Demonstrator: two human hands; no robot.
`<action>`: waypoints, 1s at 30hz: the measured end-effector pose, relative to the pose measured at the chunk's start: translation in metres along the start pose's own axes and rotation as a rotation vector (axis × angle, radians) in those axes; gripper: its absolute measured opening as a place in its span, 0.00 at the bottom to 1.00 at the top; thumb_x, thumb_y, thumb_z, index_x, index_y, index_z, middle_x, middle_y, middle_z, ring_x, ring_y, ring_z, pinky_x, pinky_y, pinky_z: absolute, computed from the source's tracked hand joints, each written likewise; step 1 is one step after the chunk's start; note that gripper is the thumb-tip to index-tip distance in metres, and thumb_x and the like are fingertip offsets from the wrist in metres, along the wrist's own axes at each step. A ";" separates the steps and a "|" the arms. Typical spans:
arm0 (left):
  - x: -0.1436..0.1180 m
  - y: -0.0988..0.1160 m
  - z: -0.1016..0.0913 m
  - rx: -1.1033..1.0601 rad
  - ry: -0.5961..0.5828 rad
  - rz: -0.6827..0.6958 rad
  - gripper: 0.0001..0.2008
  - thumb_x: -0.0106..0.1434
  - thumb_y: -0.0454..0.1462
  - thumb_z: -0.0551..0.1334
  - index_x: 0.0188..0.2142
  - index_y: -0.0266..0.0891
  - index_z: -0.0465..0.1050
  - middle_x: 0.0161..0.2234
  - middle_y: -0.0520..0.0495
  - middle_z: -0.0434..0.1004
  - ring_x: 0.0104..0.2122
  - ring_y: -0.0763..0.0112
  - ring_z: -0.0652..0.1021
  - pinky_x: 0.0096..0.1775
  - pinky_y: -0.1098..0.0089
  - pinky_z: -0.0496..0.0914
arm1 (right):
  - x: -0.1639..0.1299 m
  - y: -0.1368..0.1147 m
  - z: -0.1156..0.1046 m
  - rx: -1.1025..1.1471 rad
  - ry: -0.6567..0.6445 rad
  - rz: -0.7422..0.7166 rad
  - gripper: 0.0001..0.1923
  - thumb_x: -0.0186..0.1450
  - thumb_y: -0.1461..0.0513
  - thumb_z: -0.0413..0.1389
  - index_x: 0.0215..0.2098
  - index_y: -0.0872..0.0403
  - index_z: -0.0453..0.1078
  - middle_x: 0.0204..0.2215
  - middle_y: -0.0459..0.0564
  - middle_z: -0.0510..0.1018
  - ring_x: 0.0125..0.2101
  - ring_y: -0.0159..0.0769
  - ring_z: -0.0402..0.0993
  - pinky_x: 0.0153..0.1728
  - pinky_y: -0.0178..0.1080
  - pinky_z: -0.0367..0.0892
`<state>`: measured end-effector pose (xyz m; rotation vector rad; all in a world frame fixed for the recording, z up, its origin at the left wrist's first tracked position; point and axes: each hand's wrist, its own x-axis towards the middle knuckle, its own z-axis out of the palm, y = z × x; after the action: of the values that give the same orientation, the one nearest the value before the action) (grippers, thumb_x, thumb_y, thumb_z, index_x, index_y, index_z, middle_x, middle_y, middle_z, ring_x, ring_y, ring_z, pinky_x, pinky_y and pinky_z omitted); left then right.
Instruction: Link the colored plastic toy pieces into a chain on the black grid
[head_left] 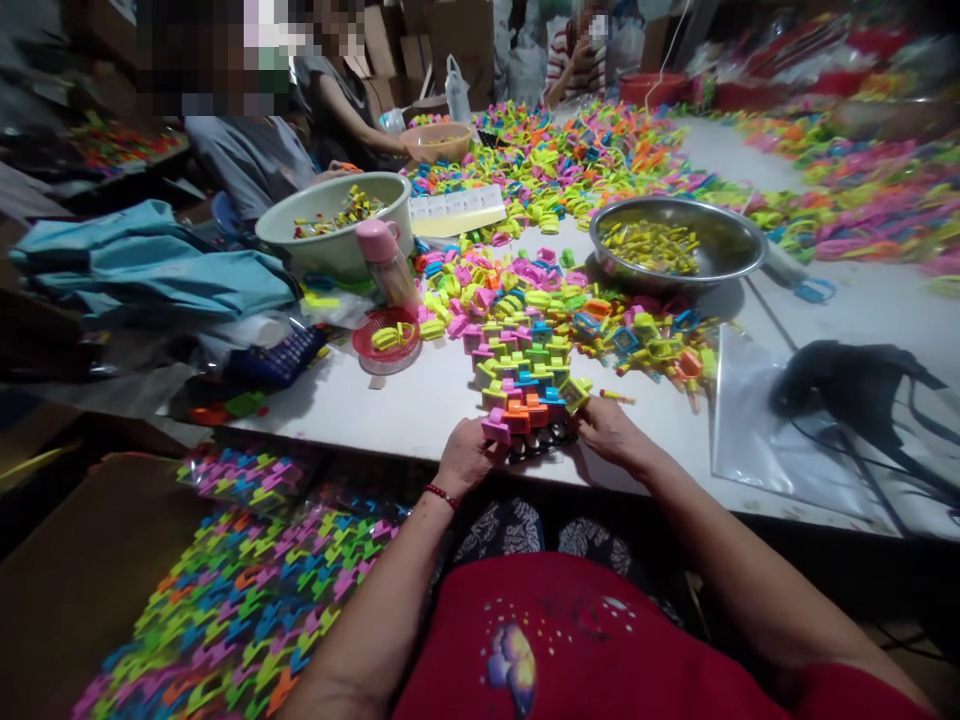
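Gripping a row of plastic clips (529, 415) at the near tabletop (420, 405) edge: left hand (469, 455) closed on its left end, right hand (611, 430) on its right. Long axis left-right, between both hands, equally near. Loose clip heap (525, 320) just behind.

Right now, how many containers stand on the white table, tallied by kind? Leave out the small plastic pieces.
Pale green plastic bowl: 1
Shiny steel bowl: 1
Tan plastic bowl: 1
Red mesh plastic basket: 1
Pink-capped bottle: 1
Total: 5
All stand on the white table, beyond the two hands gripping a row of coloured plastic pieces.
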<state>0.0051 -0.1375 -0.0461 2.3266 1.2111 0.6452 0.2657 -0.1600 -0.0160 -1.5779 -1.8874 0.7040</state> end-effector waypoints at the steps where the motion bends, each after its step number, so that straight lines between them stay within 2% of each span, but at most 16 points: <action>1: 0.000 0.000 0.000 -0.002 -0.005 0.006 0.09 0.63 0.36 0.61 0.28 0.41 0.79 0.28 0.50 0.78 0.30 0.72 0.73 0.36 0.71 0.62 | 0.001 0.000 -0.001 0.005 -0.022 -0.013 0.07 0.60 0.64 0.50 0.28 0.56 0.69 0.25 0.48 0.74 0.26 0.33 0.67 0.29 0.34 0.61; 4: 0.000 -0.001 0.000 -0.017 -0.016 0.028 0.09 0.63 0.35 0.61 0.28 0.41 0.78 0.28 0.51 0.78 0.30 0.72 0.73 0.35 0.72 0.62 | 0.002 0.001 0.001 0.069 -0.026 -0.023 0.07 0.61 0.62 0.51 0.31 0.56 0.69 0.25 0.47 0.74 0.26 0.33 0.67 0.28 0.33 0.61; 9: 0.000 -0.003 0.001 0.006 -0.001 -0.005 0.11 0.63 0.37 0.62 0.25 0.39 0.76 0.27 0.49 0.77 0.30 0.71 0.73 0.35 0.71 0.62 | -0.001 0.006 0.007 0.071 0.069 -0.047 0.08 0.62 0.61 0.52 0.29 0.56 0.70 0.27 0.48 0.74 0.27 0.34 0.68 0.29 0.34 0.62; 14: 0.001 -0.004 0.001 -0.100 -0.011 0.004 0.12 0.64 0.38 0.61 0.24 0.38 0.75 0.26 0.51 0.75 0.28 0.74 0.71 0.34 0.73 0.62 | 0.006 0.016 0.001 0.012 -0.070 -0.264 0.09 0.63 0.67 0.50 0.31 0.56 0.73 0.33 0.51 0.75 0.33 0.35 0.72 0.34 0.34 0.65; 18: 0.003 -0.003 0.000 -0.120 -0.020 -0.005 0.15 0.65 0.39 0.59 0.24 0.38 0.74 0.25 0.51 0.75 0.26 0.75 0.71 0.32 0.74 0.62 | 0.018 0.016 -0.004 -0.022 -0.195 -0.274 0.09 0.59 0.71 0.53 0.33 0.55 0.74 0.36 0.51 0.76 0.35 0.36 0.73 0.37 0.34 0.67; 22: 0.005 -0.002 0.000 -0.040 -0.019 0.014 0.14 0.66 0.40 0.59 0.26 0.39 0.76 0.27 0.49 0.76 0.27 0.73 0.72 0.33 0.73 0.62 | 0.021 0.005 -0.002 0.003 -0.203 -0.303 0.11 0.62 0.71 0.54 0.38 0.54 0.75 0.41 0.52 0.76 0.40 0.36 0.73 0.42 0.35 0.68; 26: 0.006 -0.008 0.004 0.104 0.038 0.005 0.09 0.63 0.38 0.60 0.29 0.39 0.77 0.29 0.46 0.77 0.31 0.68 0.74 0.35 0.70 0.65 | 0.009 0.006 -0.004 -0.018 -0.090 -0.250 0.08 0.64 0.67 0.55 0.40 0.54 0.74 0.37 0.51 0.76 0.36 0.35 0.73 0.39 0.35 0.68; 28: 0.005 -0.011 0.006 0.122 0.060 -0.014 0.09 0.63 0.37 0.60 0.29 0.38 0.76 0.29 0.45 0.77 0.30 0.67 0.74 0.34 0.70 0.65 | -0.001 0.020 -0.015 -0.045 0.053 -0.181 0.09 0.66 0.64 0.56 0.45 0.54 0.72 0.38 0.52 0.76 0.35 0.35 0.73 0.39 0.36 0.69; 30: 0.005 -0.013 0.008 0.111 0.071 -0.030 0.09 0.63 0.37 0.60 0.29 0.38 0.76 0.29 0.45 0.77 0.30 0.67 0.74 0.34 0.70 0.65 | -0.010 0.040 -0.033 -0.176 0.220 -0.044 0.11 0.67 0.62 0.55 0.48 0.55 0.70 0.41 0.54 0.76 0.38 0.37 0.74 0.41 0.38 0.68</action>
<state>0.0045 -0.1283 -0.0589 2.3893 1.3432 0.6709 0.3181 -0.1623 -0.0226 -1.6419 -1.8543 0.3364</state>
